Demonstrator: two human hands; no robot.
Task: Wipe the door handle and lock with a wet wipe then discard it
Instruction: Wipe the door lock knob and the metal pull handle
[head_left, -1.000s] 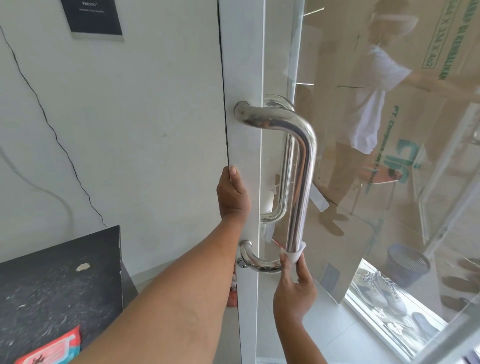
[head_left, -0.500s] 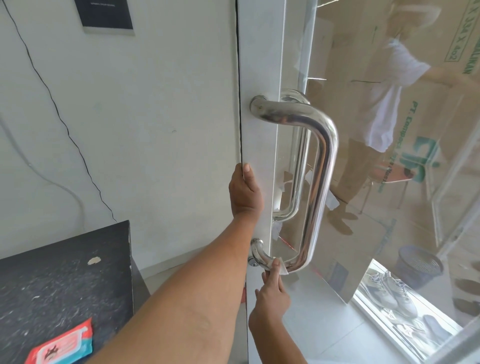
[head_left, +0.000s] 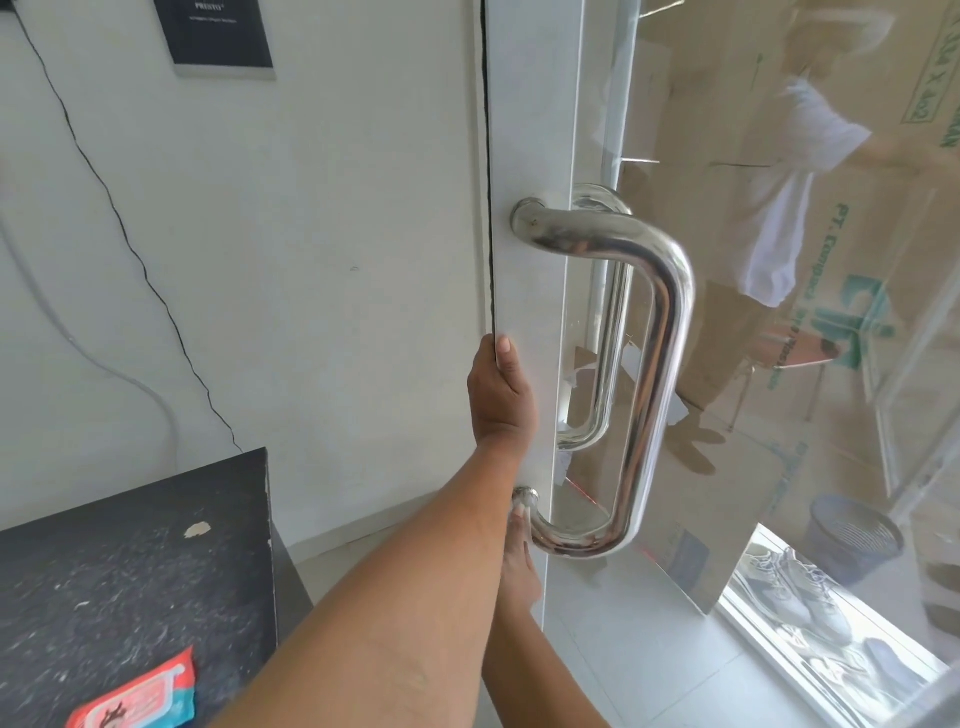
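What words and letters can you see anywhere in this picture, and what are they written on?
"PRESTO": top line of the dark wall plaque; the smaller line beneath it is too small to read.
"PT." with more green print running down the cardboard box behind the glass: the rest is too blurred to read.
Green boxed print at the box's top corner: partly cut off, unreadable.
Wet wipe pack on the black cabinet: print not legible.

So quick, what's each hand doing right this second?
Left hand: closed around the door edge.
Right hand: at the door handle's lower mount, mostly hidden; its grip cannot be told.
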